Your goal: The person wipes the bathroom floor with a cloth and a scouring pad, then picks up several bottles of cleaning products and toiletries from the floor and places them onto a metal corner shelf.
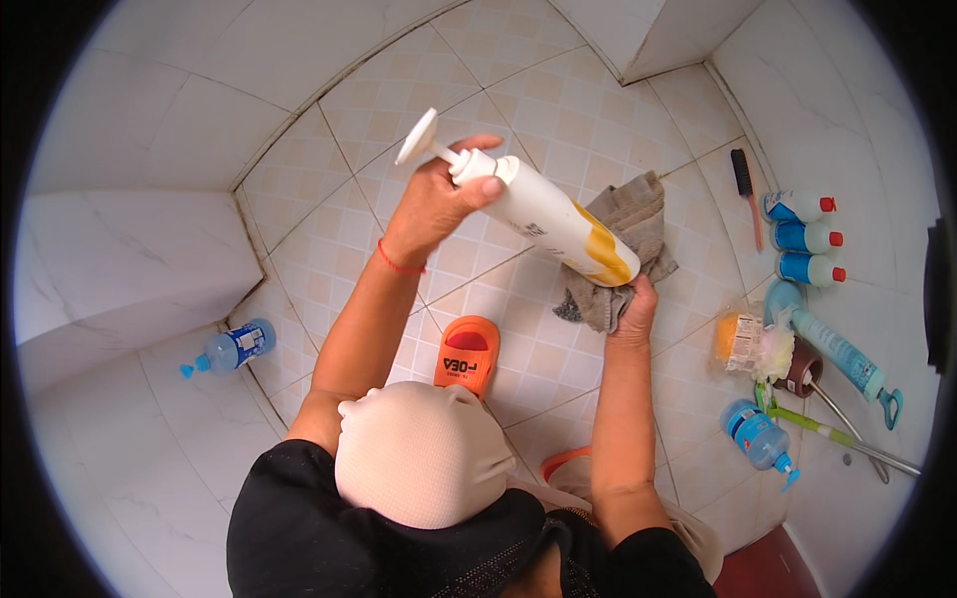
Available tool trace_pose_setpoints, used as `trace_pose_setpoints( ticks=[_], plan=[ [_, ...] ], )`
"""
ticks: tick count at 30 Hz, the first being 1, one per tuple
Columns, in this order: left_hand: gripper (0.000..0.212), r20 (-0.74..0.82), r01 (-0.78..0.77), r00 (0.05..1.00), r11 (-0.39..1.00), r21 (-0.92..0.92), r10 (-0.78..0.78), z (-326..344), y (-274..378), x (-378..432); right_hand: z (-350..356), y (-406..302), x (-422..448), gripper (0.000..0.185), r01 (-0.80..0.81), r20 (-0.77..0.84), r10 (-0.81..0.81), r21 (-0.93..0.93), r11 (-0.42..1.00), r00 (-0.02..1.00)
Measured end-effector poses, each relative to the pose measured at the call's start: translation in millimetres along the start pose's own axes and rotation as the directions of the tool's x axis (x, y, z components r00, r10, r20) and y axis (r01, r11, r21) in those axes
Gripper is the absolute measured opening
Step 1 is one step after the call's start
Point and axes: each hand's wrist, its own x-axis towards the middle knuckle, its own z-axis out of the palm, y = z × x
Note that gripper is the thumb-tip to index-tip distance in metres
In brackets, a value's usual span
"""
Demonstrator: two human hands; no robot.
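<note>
A white pump bottle (549, 213) with a yellow patch near its base is held tilted across the space before me. My left hand (442, 194) grips it at the neck, just under the white pump head (419, 137), with the thumb along the shoulder. At the bottle's lower end, my right hand (635, 310) holds a grey-brown cloth (632, 209) against the base. Part of the cloth fans out behind the bottle, and some of its folds are hidden there. Most of the right fingers are out of sight under the cloth and bottle.
Along the right wall are a black-bristled brush (742, 176), several bottles with red caps (804, 237), a blue plunger-like tool (834, 344) and a blue pump bottle (755, 433). Another blue pump bottle (235, 347) is at the left. Orange slippers (467, 351) are on the tiled floor (374, 247).
</note>
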Motion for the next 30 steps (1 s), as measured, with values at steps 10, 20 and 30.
trace_pose_setpoints(
  ticks=[10,20,30],
  plan=[
    [0.025,-0.167,-0.037,0.984,0.856,-0.516,-0.058,23,-26,2,61,-69,-13,0.045,0.393,0.286,-0.274,-0.734,0.554,0.918],
    [0.007,-0.234,-0.280,0.936,0.959,-0.049,0.262,31,-51,9,167,48,-68,0.071,0.645,0.641,-0.325,-0.756,-0.112,0.695],
    [0.012,-0.061,-0.350,0.931,0.834,-0.427,0.360,-5,-18,-10,91,23,-6,0.045,0.384,0.396,-0.252,-0.918,-0.096,0.883]
  ],
)
